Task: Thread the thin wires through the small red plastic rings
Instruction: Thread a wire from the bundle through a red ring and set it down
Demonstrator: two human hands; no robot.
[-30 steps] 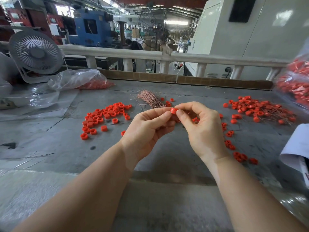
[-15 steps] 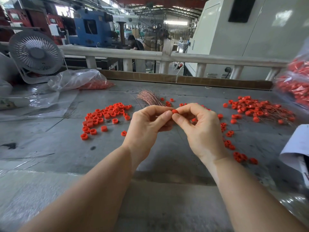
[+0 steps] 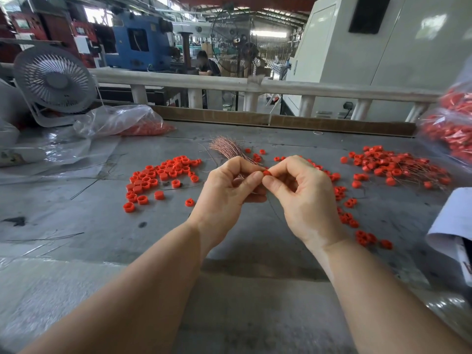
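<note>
Grey tabletop (image 3: 76,221) carries loose red rings (image 3: 158,177) toward its left edge. Over the middle, the left hand (image 3: 224,192) and right hand (image 3: 304,195) meet, both pinching one red ring (image 3: 266,172).

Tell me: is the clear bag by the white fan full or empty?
Partly full. The clear bag lies slumped on the table, with red pieces showing through only at its right end; the rest looks slack.

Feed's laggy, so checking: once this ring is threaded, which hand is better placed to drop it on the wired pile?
Probably the right hand: it pinches the ring, and the wired pile lies on its side of the table.
</note>
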